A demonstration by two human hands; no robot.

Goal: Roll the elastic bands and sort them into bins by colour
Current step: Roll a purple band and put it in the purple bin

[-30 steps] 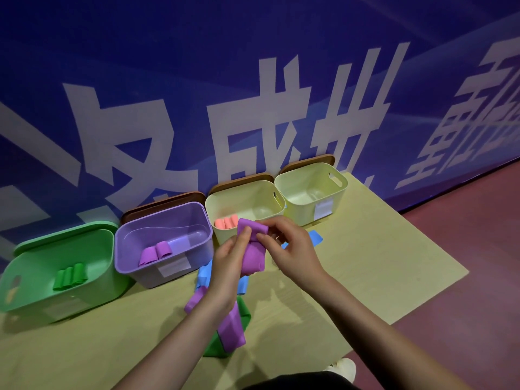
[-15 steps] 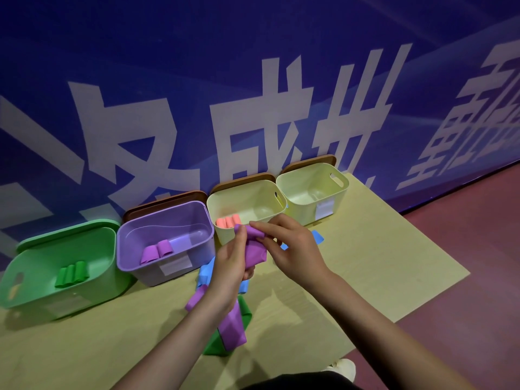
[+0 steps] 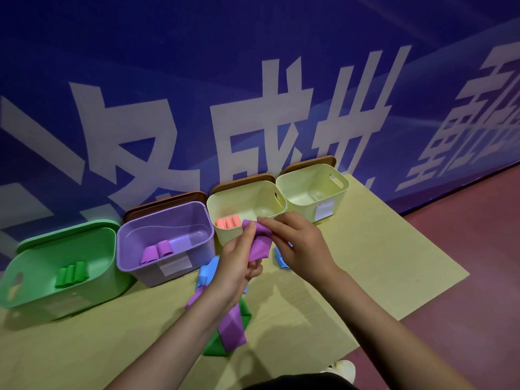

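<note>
Holding: both hands grip one purple band above the desk.
Left hand: fingers curled round the band's middle.
Right hand: fingers pinching its rolled upper end.
Bins: green bin, purple bin, two cream bins along the desk's far edge.
Loose bands: blue and green beneath the hands.

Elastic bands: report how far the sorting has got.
Done: green rolls in the green bin, purple rolls in the purple bin, pink rolls in a cream bin. In hand: both hands rolling a purple band. Left: loose blue and green bands.
</note>
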